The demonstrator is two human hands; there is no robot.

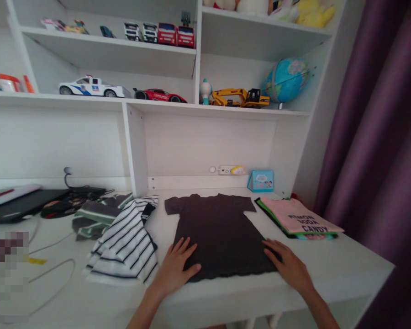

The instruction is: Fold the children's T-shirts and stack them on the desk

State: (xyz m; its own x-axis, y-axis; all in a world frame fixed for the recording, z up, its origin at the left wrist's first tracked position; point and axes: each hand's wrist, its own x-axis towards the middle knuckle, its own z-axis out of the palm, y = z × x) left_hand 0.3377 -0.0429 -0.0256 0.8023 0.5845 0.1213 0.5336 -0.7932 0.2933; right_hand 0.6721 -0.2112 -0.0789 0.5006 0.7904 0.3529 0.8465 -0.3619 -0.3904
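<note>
Left hand and right hand both lie low in the head view, palms down, one at each side of the dark T-shirt. On the left, the fingers are spread and the thumb stands apart from them, the tips over the cloth by the hem corner. On the right, the fingers are loosely apart too, reaching inward to the opposite side edge (whether those tips press on the cloth or only brush it, I can't quite tell from this angle). Neither hand appears clamped on anything.

The T-shirt lies flat on the white desk, straight ahead of and between the hands. Its long axis runs away from the person: slightly wavy hem nearest, collar farthest, short sleeves out to both sides. The hands are about equally near the hem, while the collar and sleeves lie well beyond the fingertips.

Left of the shirt, a striped garment sits just beside it, leaving a narrow strip of desk. To the right, past a wider strip, is a stack topped by a pink shirt. The hem lies near the desk's front edge, so the freer room seems to be front right.
</note>
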